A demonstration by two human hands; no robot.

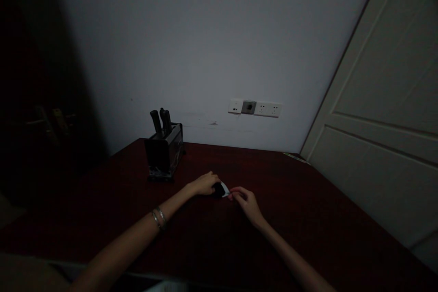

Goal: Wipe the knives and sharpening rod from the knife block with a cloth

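Observation:
In the dim head view, my left hand (205,184) is closed around a small dark object (218,190) low over the dark red table. A curved white piece (225,189) shows at its right side. The thumb and fingers of my right hand (245,201) are pinched together at the lower right end of this white piece. What kind of thing it is, I cannot make out. Two silvery bracelets (158,218) circle my left wrist.
A knife block (163,151) with several black-handled knives stands on the table (219,157) at the left. Behind it, sockets (268,109) are set in the pale wall. A panelled door (379,146) borders the table's right side; a door handle (43,118) shows dimly at the far left.

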